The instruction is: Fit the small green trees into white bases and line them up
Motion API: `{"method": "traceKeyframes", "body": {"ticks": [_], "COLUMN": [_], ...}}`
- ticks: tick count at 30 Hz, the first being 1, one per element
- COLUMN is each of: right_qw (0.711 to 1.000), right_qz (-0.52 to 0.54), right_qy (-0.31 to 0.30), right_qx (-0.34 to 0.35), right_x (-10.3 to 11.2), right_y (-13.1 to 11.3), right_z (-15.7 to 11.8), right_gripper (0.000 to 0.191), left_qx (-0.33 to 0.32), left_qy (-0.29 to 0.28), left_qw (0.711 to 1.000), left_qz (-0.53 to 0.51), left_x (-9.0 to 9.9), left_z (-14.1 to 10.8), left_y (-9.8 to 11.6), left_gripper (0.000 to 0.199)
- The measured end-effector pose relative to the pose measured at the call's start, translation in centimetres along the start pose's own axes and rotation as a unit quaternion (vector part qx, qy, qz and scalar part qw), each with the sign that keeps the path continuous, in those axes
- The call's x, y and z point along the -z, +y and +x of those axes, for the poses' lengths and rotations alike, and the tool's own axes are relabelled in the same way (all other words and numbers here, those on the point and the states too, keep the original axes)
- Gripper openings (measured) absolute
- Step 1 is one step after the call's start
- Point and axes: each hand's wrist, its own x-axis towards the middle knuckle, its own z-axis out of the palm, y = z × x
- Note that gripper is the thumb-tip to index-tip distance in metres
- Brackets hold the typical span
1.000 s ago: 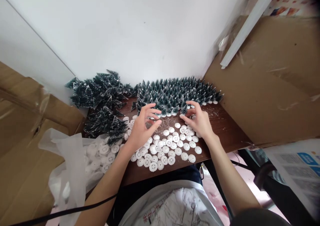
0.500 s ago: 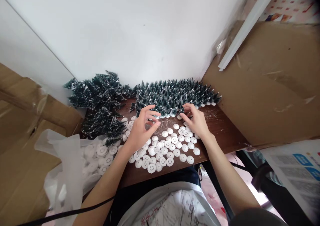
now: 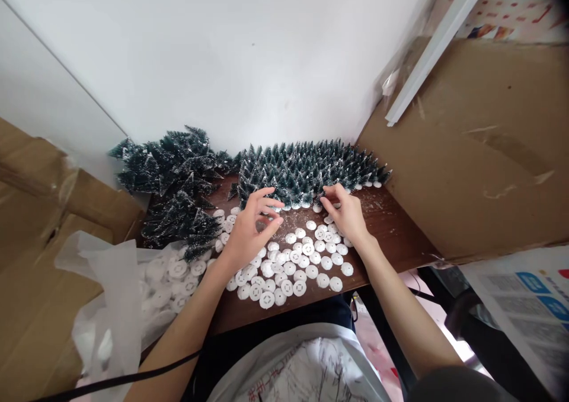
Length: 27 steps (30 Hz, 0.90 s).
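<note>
Rows of small dark green trees with frosted tips (image 3: 293, 165) stand upright on white round bases at the back of the brown table (image 3: 400, 224). My left hand (image 3: 253, 227) hovers with fingers apart and nothing in it, near the front left of the rows. At the front edge of the rows, my right hand (image 3: 344, 212) has thumb and forefinger close around a small tree (image 3: 319, 199) above a white base (image 3: 317, 209). Several loose white discs (image 3: 288, 268) lie between my forearms.
A heap of loose trees (image 3: 178, 176) lies at the left, above a plastic bag of white discs (image 3: 106, 277). Cardboard boxes stand at the left (image 3: 40, 212) and right (image 3: 480, 153). A white wall (image 3: 222, 52) rises behind.
The thumb and forefinger of my right hand have come slightly closer around the small tree. My left hand looks the same; the whole view has shifted slightly.
</note>
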Motion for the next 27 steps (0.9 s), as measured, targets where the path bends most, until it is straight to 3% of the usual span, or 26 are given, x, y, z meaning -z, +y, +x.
{"method": "traceKeyframes", "body": {"ticks": [16,27], "right_qw": [1.0,0.999], "right_qz": [-0.011,-0.034], "right_qy": [-0.017,-0.008], "right_qx": [-0.017,0.007], "right_x": [0.2,0.2], "right_y": [-0.6,-1.0], "right_z": [0.4,0.2], "right_gripper": [0.014,0.011], "left_qx": [0.0,-0.004], "left_qy": [0.0,0.0], "left_qw": [1.0,1.0], "left_qz": [0.005,0.009], "left_x": [0.0,0.1], "left_z": [0.1,0.1], "left_y": [-0.1,0.1], "left_gripper": [0.048,0.046]}}
